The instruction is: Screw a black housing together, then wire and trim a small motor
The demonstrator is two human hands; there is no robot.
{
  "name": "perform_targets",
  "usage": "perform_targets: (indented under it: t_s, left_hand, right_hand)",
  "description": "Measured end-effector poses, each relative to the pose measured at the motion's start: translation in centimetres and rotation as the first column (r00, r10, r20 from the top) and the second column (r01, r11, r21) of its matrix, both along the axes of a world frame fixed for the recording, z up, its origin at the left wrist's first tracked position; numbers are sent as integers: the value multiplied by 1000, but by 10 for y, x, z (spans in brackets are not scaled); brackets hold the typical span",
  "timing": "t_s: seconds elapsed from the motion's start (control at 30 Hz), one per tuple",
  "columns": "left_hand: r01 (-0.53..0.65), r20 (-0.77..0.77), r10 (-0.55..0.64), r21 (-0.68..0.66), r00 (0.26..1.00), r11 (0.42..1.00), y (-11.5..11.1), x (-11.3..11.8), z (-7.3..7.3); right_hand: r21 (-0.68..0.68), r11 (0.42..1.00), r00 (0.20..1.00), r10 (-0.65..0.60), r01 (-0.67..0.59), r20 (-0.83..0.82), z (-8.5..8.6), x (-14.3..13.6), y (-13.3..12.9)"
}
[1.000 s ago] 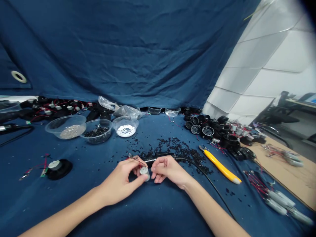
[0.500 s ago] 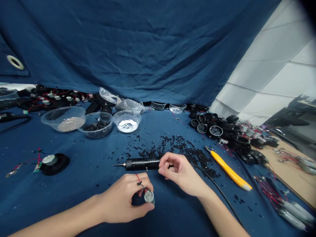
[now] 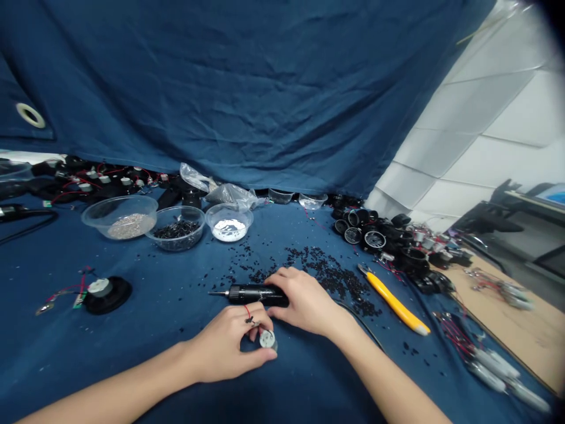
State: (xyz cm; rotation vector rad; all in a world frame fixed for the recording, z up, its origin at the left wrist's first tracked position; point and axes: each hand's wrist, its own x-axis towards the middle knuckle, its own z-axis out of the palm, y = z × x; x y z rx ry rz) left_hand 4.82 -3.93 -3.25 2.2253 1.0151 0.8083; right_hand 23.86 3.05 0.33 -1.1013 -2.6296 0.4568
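Between thumb and fingers, my left hand [image 3: 232, 344] holds a small round motor [image 3: 267, 340] just above the blue cloth. Red and black wires from the motor lie over its fingers. My right hand [image 3: 302, 297] is wrapped around the rear part of a black electric screwdriver [image 3: 251, 293], which lies on the cloth with its bit toward the left. A cord runs from the screwdriver under my right forearm. Behind the right hand, many tiny black pieces [image 3: 318, 262] are scattered on the cloth.
Three clear bowls, one of dark screws or pins [image 3: 176, 228], stand back left. A black round part with a motor [image 3: 106, 294] lies at left. Yellow-handled cutters [image 3: 397, 303] lie at right, near black housings [image 3: 397, 250] and wired cylinders [image 3: 494, 368].
My right hand has come down and left, from a loose curl above the screwdriver's rear end to a grip around it. The left hand still holds the motor. The view has shifted slightly.
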Motion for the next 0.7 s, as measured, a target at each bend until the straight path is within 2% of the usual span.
perform_targets:
  t_s: [0.07,0.17,0.33,0.43,0.57,0.7]
  left_hand:
    - [-6,-2,6,10,1000,1000,0,-2,0]
    - [-6,7,6,41,1000,999,0,-4,2]
    - [18,9,-19,84,1000,996,-2,-5,4]
    - [31,-22,-29,91,999,995,-2,-5,2]
    - [9,-75,-3,81,997,997,0,-4,-1]
    - [-38,-115,47,80,992,996,5,-4,1]
  right_hand:
    - [-2,999,997,36,-36,74,-4,-7,1]
    - [7,1000,998,3,-4,70,-7,-7,-3]
    - [16,985,985,-172,172,-18,0,25,-14]
    - [51,943,942,-323,329,-93,-1,54,-13]
    - [117,869,877,-472,480,-95,-19,87,0]
    - [132,873,881,-453,469,-135,-35,99,6]
